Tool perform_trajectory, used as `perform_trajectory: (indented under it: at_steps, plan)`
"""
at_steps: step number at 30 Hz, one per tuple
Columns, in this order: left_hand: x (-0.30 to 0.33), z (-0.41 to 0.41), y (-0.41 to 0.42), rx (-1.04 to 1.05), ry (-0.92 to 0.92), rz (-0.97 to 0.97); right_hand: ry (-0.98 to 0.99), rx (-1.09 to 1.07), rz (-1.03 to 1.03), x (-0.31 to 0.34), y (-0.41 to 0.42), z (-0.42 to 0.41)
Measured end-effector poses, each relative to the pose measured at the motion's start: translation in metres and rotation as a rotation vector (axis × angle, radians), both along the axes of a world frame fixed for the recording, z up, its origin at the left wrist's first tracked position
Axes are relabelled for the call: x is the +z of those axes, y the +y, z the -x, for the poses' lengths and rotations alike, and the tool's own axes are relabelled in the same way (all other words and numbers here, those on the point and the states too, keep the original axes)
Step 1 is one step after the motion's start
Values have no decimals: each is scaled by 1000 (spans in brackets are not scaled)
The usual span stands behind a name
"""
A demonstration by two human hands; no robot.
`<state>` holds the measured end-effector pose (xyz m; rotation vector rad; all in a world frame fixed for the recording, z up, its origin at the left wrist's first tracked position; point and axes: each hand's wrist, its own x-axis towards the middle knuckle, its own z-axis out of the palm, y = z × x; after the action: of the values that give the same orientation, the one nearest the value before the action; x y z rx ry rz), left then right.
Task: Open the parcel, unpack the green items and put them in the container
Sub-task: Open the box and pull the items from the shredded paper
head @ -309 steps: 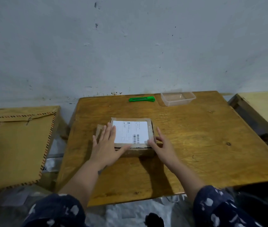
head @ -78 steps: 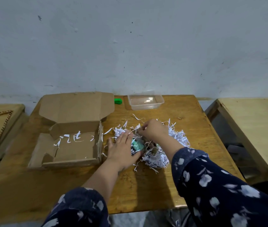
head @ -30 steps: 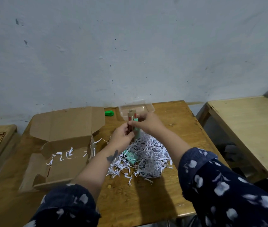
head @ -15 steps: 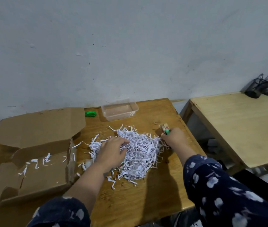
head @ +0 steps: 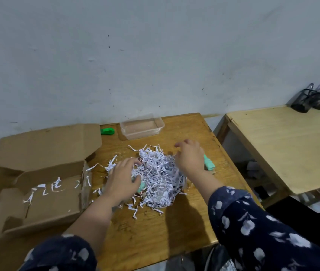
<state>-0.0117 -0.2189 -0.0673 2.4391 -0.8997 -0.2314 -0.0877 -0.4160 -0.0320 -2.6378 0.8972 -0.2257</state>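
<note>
Centre frame, a wooden worktop (head: 155,222) carries the opened parcel (head: 43,184) at left. Both hands are sorting shredded paper (head: 161,178): the left hand (head: 123,179) spread over one green item (head: 141,186), the right hand (head: 189,158) loosely spread beside another green item (head: 209,163). The container (head: 142,127), upper centre, looks empty; next, grasp an item and carry it there.

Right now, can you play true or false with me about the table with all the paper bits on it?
1. The cardboard box is open. True.
2. The clear container is full of green things. False: it looks empty.
3. The shredded paper is piled on the table, beside the box. True.
4. A pale green item lies by the right hand. True.
5. The left hand is inside the box. False: it rests on the paper pile.
6. The bright green tool lies inside the container. False: it lies on the table beside it.
</note>
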Motion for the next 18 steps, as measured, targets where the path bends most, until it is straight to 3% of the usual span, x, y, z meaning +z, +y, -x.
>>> perform_trajectory:
  at_steps: [4, 7, 9, 14, 18]
  plan:
    - [-4, 3, 21, 43, 15, -123, -50, 333, 100, 0, 50, -10]
    - [-11, 7, 36, 69, 27, -260, 12, 521, -57, -5, 77, -19]
    - [-15, 9, 43, 68, 84, -284, 101, 548, -122, -9, 91, -23]
    - [-20, 16, 50, 75, 147, -297, 176, 544, 62, -18, 106, -30]
    - [-22, 15, 53, 50, 148, -422, 347, 493, 8, -16, 107, -35]
